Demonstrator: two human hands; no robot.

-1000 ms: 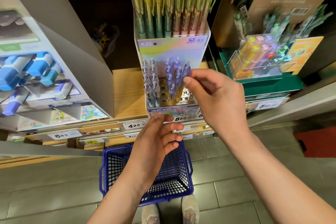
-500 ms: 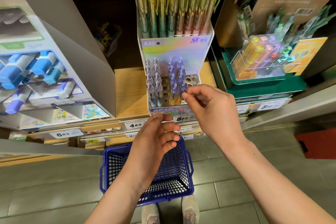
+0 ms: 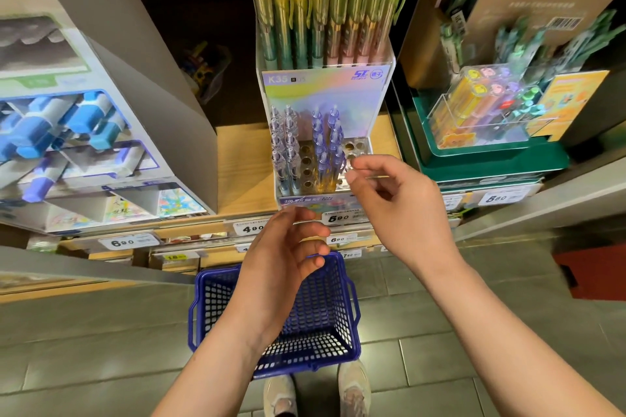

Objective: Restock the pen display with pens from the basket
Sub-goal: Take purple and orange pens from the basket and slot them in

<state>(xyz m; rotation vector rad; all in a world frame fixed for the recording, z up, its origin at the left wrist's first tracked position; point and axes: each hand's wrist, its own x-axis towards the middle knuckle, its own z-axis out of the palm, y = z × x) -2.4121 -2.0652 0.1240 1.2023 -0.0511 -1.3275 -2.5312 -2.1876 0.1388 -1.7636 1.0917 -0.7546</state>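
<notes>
Okay, pen's in. A second ago the right hand was pinching a purple pen up by the backing card. It carried it down, and that pen now stands at the front of the right-hand purple row in the pen display.

The hand has backed off to just beside it: thumb and forefinger nearly together, other fingers curled, nothing visible between them.

Left hand hasn't shifted. It hovers over the basket, fingers loosely curled, empty.

Basket sits on the floor below the shelf edge. No pens show in the part I can see, but the left arm hides some of it.

Display still has empty holes in the middle column and on the right.

My read: one slot filled. If the basket really is out, the restock ends short of full.
</notes>
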